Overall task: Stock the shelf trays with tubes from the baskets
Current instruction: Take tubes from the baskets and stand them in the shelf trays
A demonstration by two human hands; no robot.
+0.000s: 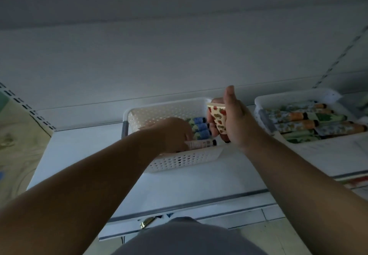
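Single head-worn wide-angle view, looking forward and down along both forearms onto a white shelf [179, 183] close in front. Perforated tray [159, 113] sits mid-frame, second tray [282, 96] at right edge. Wearer's torso fills bottom. Dim, edges distorted.

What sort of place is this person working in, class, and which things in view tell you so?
Probably a shop aisle. A white shelf backed by slotted uprights carries perforated trays of patterned tubes, and the right hand holds a strawberry-print tube while the left hand places another.
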